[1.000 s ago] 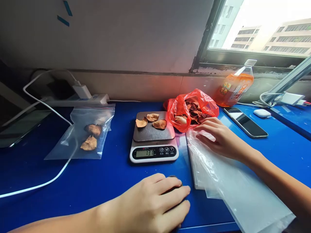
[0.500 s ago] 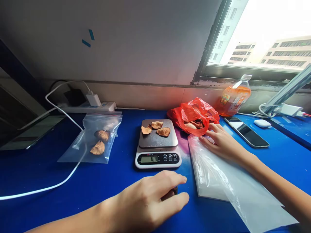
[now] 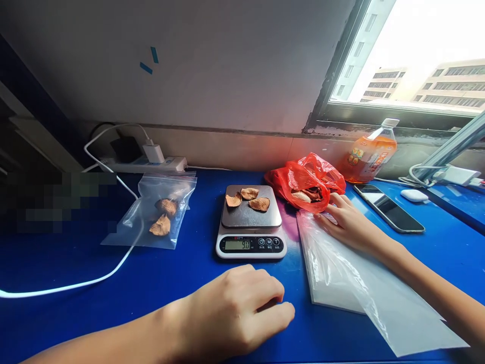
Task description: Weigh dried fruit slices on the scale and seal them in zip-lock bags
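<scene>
My left hand [image 3: 242, 313] hovers in front of the kitchen scale [image 3: 251, 247], its fingers curled. Whatever is inside them is hidden. Three brown, curved dried peel-like pieces [image 3: 259, 204] lie on the scale's metal plate, and the display appears to read 9.0. To the right, my right hand [image 3: 350, 222] rests over a stack of clear plastic bags [image 3: 341, 283]. Its thumb and fingers are at the near edge of a red plastic bag [image 3: 291, 177], seemingly gripping it. More dried pieces [image 3: 308, 195] show in that bag's mouth.
A clear zip bag [image 3: 131, 230] with two brown pieces lies at left, crossed by a white cable [image 3: 91, 283]. A power strip [image 3: 176, 164] stands along the wall. At right are an orange drink bottle [image 3: 373, 156], a phone [image 3: 390, 207] and a white earphone case [image 3: 415, 195].
The fingers of my left hand have curled in, covering a dark thing that showed between them. The scale's reading dropped from about 10.8 to 9.0. The view shifted slightly; my right hand stayed put.
</scene>
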A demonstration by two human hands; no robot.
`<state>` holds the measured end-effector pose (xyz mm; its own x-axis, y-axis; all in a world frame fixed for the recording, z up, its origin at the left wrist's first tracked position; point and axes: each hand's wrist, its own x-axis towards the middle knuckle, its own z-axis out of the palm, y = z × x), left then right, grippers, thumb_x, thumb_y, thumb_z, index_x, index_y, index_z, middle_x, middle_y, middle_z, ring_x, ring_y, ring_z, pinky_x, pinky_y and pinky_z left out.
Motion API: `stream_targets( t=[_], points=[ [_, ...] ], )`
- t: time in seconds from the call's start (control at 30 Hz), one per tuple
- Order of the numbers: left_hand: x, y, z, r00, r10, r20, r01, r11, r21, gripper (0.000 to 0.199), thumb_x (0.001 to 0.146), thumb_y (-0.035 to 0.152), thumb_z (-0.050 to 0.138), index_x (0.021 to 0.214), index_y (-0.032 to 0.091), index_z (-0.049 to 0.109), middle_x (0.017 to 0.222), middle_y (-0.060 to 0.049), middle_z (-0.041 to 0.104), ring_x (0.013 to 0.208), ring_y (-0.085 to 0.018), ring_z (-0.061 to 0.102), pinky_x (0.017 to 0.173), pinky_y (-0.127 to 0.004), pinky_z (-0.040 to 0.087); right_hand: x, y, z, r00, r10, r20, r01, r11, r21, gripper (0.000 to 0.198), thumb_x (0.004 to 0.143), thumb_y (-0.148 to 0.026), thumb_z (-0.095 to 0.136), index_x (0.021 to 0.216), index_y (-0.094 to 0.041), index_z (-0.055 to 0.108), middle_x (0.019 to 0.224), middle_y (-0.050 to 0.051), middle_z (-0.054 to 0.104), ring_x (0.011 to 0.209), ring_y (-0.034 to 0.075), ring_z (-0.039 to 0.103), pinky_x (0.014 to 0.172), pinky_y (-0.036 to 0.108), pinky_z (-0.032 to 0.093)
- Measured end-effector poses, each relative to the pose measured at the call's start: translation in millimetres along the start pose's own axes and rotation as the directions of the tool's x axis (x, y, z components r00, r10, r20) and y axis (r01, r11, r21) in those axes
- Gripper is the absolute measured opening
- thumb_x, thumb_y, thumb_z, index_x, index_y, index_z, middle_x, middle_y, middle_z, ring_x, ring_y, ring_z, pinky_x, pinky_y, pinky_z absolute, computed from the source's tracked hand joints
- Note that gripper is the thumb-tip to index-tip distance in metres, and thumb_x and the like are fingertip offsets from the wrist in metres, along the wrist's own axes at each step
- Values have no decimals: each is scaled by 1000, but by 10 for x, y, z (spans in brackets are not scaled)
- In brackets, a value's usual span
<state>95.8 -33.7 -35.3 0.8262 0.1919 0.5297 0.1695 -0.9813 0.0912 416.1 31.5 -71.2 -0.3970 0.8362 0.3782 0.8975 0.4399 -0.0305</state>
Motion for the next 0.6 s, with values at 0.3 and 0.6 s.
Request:
stream_targets(
  t=[0.3,0.6],
  points=[
    [-92,-443,-480,921,-225,-319,302,929,216,23,92,7,53,103,24,64,97,-2,73,88,-17,67,80,-32,54,-17,-13,-6,1000,-1,-10,1,1000,31,31,96,-40,44,104,-23,69,108,12,60,102,27,56,91,51,51],
    [-149,-650,-499,890,-325,-319,408,880,242,21,95,12,49,102,22,66,103,-3,72,95,-17,68,87,-30,55,-5,13,-8,998,-51,25,49,997,60,27,96,-37,46,103,-22,68,114,13,58,106,28,55,90,50,51]
  ],
)
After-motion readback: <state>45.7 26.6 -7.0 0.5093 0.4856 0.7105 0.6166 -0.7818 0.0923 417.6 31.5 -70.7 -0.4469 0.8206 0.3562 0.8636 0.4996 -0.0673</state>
